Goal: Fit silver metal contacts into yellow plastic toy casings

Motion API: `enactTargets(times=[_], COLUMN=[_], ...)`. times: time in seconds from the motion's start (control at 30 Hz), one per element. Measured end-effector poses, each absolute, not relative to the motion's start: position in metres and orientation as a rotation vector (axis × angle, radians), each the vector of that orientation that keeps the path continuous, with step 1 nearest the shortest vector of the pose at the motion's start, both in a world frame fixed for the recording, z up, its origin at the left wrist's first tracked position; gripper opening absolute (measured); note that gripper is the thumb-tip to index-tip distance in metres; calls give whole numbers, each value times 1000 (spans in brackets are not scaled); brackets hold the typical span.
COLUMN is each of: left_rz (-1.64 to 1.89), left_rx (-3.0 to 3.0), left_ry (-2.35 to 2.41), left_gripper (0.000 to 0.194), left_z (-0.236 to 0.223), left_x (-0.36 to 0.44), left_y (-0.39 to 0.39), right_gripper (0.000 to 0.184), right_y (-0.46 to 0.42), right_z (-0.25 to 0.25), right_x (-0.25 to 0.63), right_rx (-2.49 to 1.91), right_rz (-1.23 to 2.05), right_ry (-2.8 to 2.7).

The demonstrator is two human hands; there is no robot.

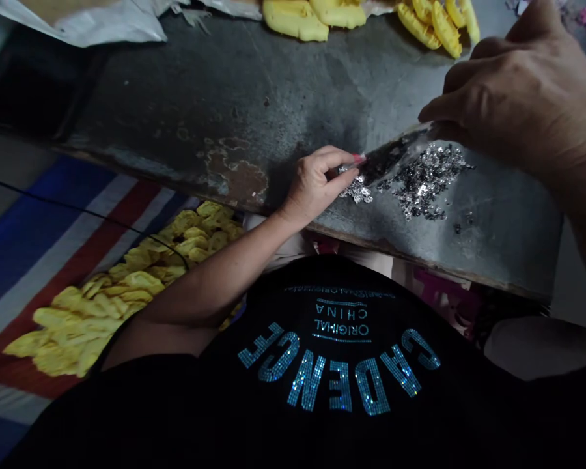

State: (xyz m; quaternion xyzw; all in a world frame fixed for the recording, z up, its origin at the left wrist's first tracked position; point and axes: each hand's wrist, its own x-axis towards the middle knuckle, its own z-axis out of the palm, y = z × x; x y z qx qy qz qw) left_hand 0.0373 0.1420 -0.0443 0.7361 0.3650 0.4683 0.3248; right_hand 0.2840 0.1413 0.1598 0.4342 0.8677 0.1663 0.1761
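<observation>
A heap of silvery metallic flakes point(424, 182) lies on a worn grey slab point(185, 98), with a smaller clump point(356, 190) against the left hand point(317, 185), its fingers pressed together. The right hand point(517, 91) pinches what looks like a dark flat scraper point(390, 156), edge on the slab; held low, it should gather flakes cleanly.

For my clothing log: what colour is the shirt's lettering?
Glittering turquoise lettering, best in the head view.
</observation>
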Motion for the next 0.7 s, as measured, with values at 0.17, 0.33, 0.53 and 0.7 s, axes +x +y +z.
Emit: enactTargets(times=[0.17,0.33,0.53,0.7], left_rz=[1246,1231,1249,1276], left_rx=[1981,2029,2025,1984], left_ry=[1019,1038,1036,1015], left_gripper=[13,15,18,17], left_z=[-47,-48,-47,-49], left_x=[37,38,41,42], left_y=[144,144,145,146], right_gripper=[47,42,41,56], right_y=[134,125,126,126], right_z=[164,164,162,164], right_x=[282,267,270,277], right_rx=[1216,1108,1119,1207], right_rz=[543,688,717,621], right_ry=[2428,2327,2299,2328])
